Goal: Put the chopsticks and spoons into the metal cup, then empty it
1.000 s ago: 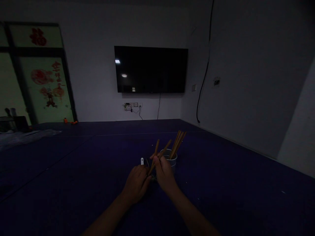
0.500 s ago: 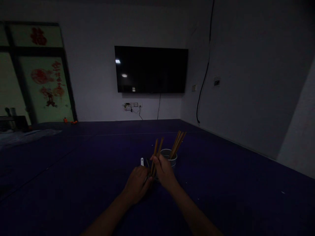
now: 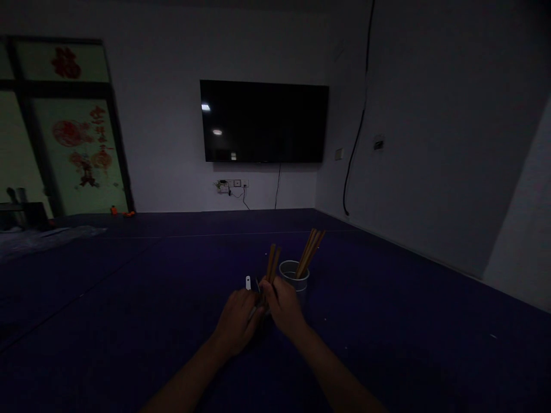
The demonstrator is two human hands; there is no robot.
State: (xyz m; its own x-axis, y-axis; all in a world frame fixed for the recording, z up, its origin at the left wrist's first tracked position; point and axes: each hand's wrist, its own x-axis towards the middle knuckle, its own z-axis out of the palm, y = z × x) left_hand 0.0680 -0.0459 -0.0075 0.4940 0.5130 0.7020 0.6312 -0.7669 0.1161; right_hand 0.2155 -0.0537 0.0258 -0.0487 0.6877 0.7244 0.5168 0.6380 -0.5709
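My right hand (image 3: pixel 284 307) is closed around two wooden chopsticks (image 3: pixel 274 264), held nearly upright and close together. Their lower ends run down between my hands, where dim light hides them. Close beside it, my left hand (image 3: pixel 237 316) is curled, knuckles up, over something dark that I cannot make out. A white handle end with a hole (image 3: pixel 248 282) sticks out just beyond the left fingers. Behind my right hand stands a grey metal-looking cup (image 3: pixel 301 284). Several more wooden chopsticks (image 3: pixel 310 252) lean to the right inside it.
A dark blue-purple surface (image 3: pixel 172 275) spreads around my hands, with small white specks on it. Clear plastic sheeting (image 3: pixel 51 238) and small orange items (image 3: pixel 114 210) lie at the far left. A television (image 3: pixel 264 123) hangs on the far wall; a black cable (image 3: pixel 356 143) hangs at right.
The two chopsticks have swung from a spread, right-leaning position to nearly upright and close together. My right hand has shifted slightly left and down. My left hand and the cup have barely moved.
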